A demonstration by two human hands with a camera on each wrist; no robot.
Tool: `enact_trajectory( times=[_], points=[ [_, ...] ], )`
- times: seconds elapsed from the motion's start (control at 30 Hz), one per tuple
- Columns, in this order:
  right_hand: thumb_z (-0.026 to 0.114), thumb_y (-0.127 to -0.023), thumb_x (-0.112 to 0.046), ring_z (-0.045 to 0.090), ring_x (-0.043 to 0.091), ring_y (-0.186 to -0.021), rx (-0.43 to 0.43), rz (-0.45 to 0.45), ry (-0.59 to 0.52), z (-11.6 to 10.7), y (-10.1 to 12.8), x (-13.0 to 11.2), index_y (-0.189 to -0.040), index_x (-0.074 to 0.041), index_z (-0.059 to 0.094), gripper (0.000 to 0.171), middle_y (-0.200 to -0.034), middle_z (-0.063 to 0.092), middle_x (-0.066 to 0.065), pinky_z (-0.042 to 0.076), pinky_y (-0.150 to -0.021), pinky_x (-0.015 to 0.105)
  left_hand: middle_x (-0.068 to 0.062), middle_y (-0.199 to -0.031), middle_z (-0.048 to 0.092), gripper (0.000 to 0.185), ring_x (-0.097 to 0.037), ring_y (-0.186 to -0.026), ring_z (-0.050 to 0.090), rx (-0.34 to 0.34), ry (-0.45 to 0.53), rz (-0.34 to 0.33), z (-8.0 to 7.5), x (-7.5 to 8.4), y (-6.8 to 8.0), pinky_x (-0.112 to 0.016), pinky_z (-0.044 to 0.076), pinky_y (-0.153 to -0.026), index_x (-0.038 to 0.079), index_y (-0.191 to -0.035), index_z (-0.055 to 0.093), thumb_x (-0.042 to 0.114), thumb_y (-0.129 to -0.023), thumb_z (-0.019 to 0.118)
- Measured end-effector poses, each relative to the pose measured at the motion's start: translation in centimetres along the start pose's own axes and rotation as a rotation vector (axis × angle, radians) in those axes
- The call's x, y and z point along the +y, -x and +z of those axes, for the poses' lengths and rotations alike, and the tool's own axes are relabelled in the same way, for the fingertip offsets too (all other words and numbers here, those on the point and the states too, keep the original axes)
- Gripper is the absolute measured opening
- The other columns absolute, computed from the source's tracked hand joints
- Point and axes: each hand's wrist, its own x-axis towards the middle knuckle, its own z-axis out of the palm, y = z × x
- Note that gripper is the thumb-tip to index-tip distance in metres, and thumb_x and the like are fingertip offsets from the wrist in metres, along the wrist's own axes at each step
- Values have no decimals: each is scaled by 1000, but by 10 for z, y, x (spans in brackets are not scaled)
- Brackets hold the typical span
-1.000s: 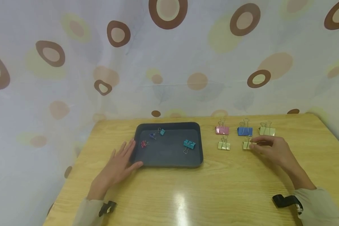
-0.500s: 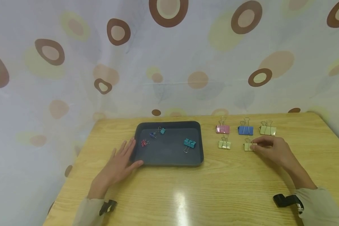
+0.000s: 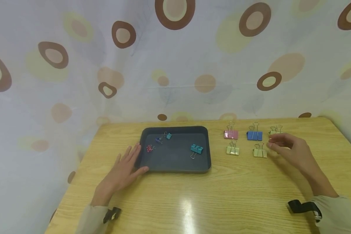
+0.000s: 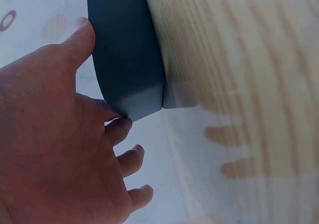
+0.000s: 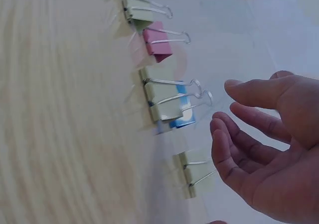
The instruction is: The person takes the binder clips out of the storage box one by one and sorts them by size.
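Note:
My left hand (image 3: 120,175) lies with straight fingers against the left edge of a dark tray (image 3: 171,161); the left wrist view shows thumb and fingertips at its rim. My right hand (image 3: 296,156), fingers loosely bent and holding nothing, hovers just right of a pale yellow binder clip (image 3: 260,153) with its wire handles up. Behind that hand, another pale yellow binder clip (image 3: 275,132) is partly hidden. To the left stand a blue binder clip (image 3: 254,136), a pink binder clip (image 3: 231,135) and a third pale yellow one (image 3: 232,150).
Inside the tray lie a larger teal binder clip (image 3: 196,149) at the right, plus small teal (image 3: 169,136), blue (image 3: 159,140) and pink clips (image 3: 149,148) at the left. A patterned curtain (image 3: 187,65) hangs behind the wooden table (image 3: 216,201).
My right hand has let go of the front right pale yellow clip and moved a little to the right and up, away from it. The left hand stays at the tray.

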Motion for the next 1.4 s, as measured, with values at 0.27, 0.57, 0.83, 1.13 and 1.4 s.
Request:
enact_trajectory(
  times=[0.27,0.57,0.83,1.13,1.4],
  points=[
    [72,-98,-15,64,-5,-96,24,-123,-82,9,0,-27,-125,-2,68,30,-110,70,-11,52,-78,8,-11,-171,13,90,-42,-155,11,1,3,-4,-1,1,2,-69,9,-120,5,-164,16,56,-102,55],
    [72,-96,-6,65,-4,-98,-25,-180,-144,31,0,-47,-124,4,64,30,-112,66,-8,53,-82,10,-12,-171,13,90,-42,-155,10,-4,5,2,-1,1,-1,-69,9,-120,5,-165,15,57,-102,54],
    [72,-95,-2,66,7,-106,-70,-251,-191,47,-3,-65,-130,3,61,37,-122,64,6,54,-87,14,-12,-171,13,91,-43,-155,11,9,-3,10,2,-1,-4,-69,9,-120,4,-164,16,59,-102,53],
    [75,-94,-5,65,10,-111,-113,-290,-192,71,-18,-88,-133,-3,63,41,-124,67,14,53,-95,19,-13,-170,18,89,-43,-154,15,46,-4,16,4,1,0,-71,11,-118,4,-164,20,59,-102,53],
    [79,-91,-8,66,30,-112,-149,-347,-132,110,-36,-94,-130,0,65,42,-126,69,14,57,-94,45,-10,-171,14,91,-41,-155,13,19,-18,1,4,-1,-2,-69,10,-120,5,-164,18,60,-101,54]
  ],
)
